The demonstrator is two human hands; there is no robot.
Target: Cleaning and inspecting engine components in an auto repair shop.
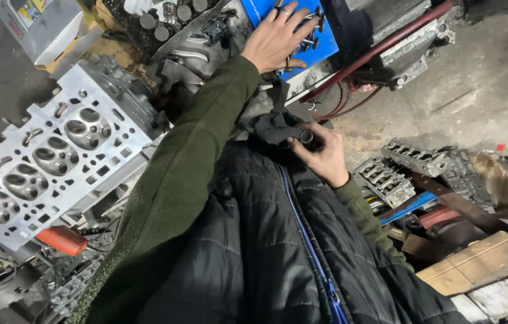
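Left of both grips, a big aluminium cylinder head [56,159] lying face up on the cluttered bench [116,54]. Under the left grip, a blue board [320,48] stuck with engine valves [313,41]. Left hand [275,37] spread flat, fingers splayed over the valves, closed on nothing. Right hand [320,153] curled shut around a small dark cylindrical part [307,137], a black rag [275,126] bunched against it, close to the chest. Beyond the right grip, a smaller cylinder head [416,157] on the floor.

Cluttered workbench [2,90] above a dusty concrete floor [476,84].
Resting on bench: aluminium cylinder head [50,162]; beyond it, blue board [320,45] and valve tray [164,21].
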